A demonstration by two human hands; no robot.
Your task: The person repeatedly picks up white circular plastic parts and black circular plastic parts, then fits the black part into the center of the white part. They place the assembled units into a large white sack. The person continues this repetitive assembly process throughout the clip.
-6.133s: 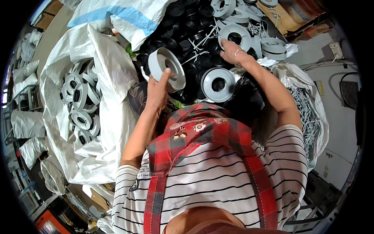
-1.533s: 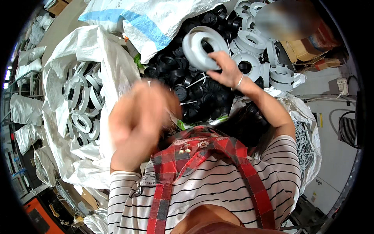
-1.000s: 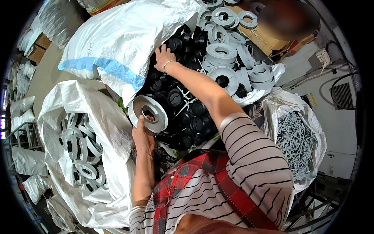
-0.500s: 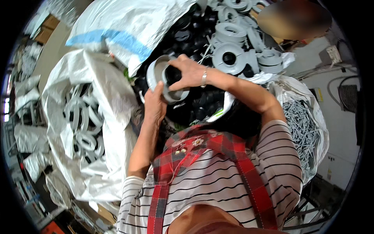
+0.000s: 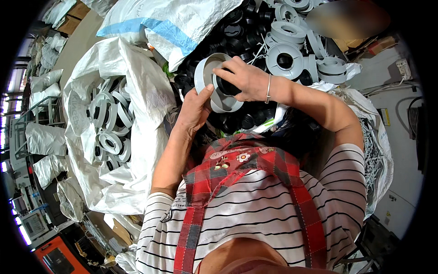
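A grey plastic flanged ring [image 5: 204,75] is tilted in front of me over a heap of black parts. My left hand [image 5: 196,109] grips its near-left side, with the thumb on the rim and the fingers hidden beneath. A round black ribbed plastic cap [image 5: 225,86] sits at the ring's opening. My right hand [image 5: 248,80] closes round this cap from the right, thumb and fingers bent over it. Whether the cap is fastened to the ring I cannot tell. More black caps [image 5: 235,31] lie loose just behind and under my hands.
Grey flanged rings [image 5: 284,59] are piled at the far right. On the left, an open white sack [image 5: 137,98] holds grey rings with black centres. Another white sack [image 5: 155,20] with a blue stripe leans at the back. A bag of thin grey plastic pieces [image 5: 370,155] stands right.
The whole view has shifted, so hands and surroundings appear further right. Both hands keep their hold on the ring and the cap.
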